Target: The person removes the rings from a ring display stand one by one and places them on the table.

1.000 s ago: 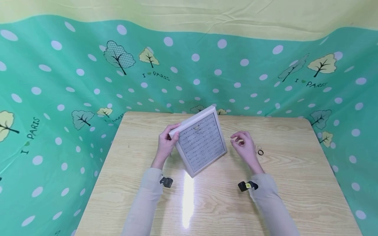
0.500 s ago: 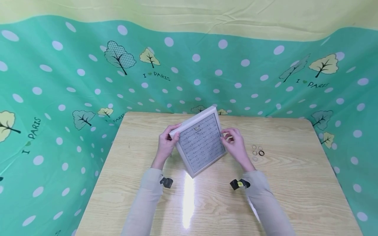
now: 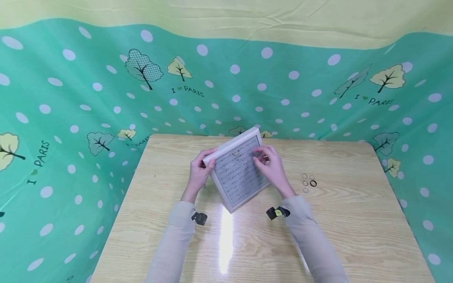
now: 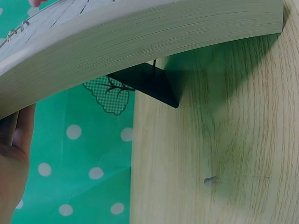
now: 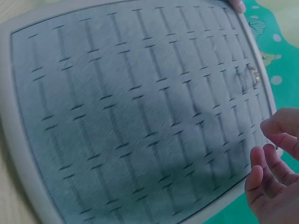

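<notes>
My left hand (image 3: 199,171) grips a white-framed ring display (image 3: 242,173) by its upper left corner, thumb on the front. The display is tilted toward me, with rows of slots in its grey face. Two rings (image 5: 252,77) sit side by side in slots near its top. My right hand (image 3: 270,165) is close over the display's upper right part, thumb and forefinger drawn together, other fingers bent. A small ring seems pinched there, mostly hidden by the fingertips. In the left wrist view, a black support leg (image 4: 152,81) juts from the display's back.
Several loose rings (image 3: 305,183), one of them black (image 3: 313,183), lie on the wooden table (image 3: 354,220) right of the display. A green dotted cloth (image 3: 304,90) hangs behind the table and at its sides.
My right hand has moved left from beside the loose rings, past the display's right edge, to over its face, uncovering the rings. The left hand and display have stayed put.
</notes>
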`<state>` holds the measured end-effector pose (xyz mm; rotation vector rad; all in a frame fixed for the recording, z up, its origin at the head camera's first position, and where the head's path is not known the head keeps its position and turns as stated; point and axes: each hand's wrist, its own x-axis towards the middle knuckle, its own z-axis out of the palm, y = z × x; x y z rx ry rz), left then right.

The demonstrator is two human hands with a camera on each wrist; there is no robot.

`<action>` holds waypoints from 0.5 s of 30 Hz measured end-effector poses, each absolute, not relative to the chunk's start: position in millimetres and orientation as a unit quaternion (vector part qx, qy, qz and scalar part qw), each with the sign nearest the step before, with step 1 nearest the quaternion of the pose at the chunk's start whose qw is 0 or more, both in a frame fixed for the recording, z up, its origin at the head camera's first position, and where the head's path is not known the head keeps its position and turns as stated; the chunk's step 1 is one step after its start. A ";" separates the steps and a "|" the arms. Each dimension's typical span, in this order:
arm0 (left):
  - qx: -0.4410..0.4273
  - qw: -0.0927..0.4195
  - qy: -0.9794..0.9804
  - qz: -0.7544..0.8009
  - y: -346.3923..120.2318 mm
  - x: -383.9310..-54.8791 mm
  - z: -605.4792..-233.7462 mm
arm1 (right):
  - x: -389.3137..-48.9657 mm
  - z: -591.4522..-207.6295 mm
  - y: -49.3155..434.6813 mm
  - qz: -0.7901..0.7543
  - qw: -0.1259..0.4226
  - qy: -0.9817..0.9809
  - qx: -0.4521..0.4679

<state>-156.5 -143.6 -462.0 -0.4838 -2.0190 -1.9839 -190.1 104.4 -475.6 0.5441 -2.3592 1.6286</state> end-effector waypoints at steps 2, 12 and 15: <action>-0.169 0.132 -0.696 -0.685 -144.1 -156.6 -461.8 | -191.8 -471.4 100.7 0.555 0.108 -0.802 0.194; -0.151 0.105 -0.706 -0.683 -145.8 -156.8 -457.6 | -190.7 -447.8 74.6 0.560 0.078 -0.792 0.231; -0.149 0.101 -0.709 -0.682 -145.9 -156.1 -456.5 | -196.3 -461.7 70.2 0.560 0.087 -0.791 0.233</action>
